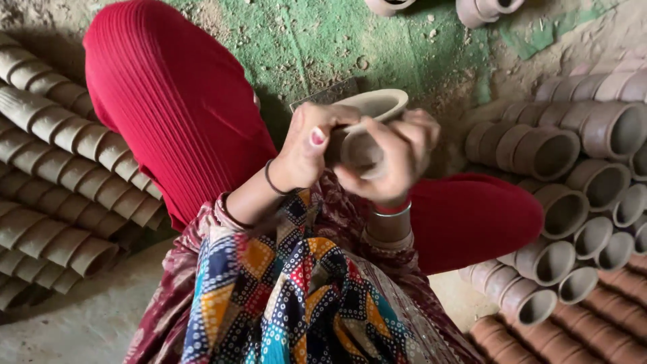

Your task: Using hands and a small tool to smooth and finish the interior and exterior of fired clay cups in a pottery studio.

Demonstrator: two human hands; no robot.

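Clay cup (360, 145), seemingly between cup rows

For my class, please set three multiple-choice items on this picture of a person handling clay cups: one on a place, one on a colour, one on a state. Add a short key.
1. Where do the stacked rows of clay cups lie?
A. only in front of the person
B. on both sides of the person
C. on a shelf overhead

2. What colour is the cloth over the raised knee?
A. red
B. white
C. black

3. How is the clay cup held?
A. it lies alone on the floor
B. in one hand, the other resting on the knee
C. between both hands

Key: 1 B, since rows lie on the left and more cups on the right. 2 A, since the pleated cloth is plainly red. 3 C, since the left hand and the right hand both close round it above the lap.
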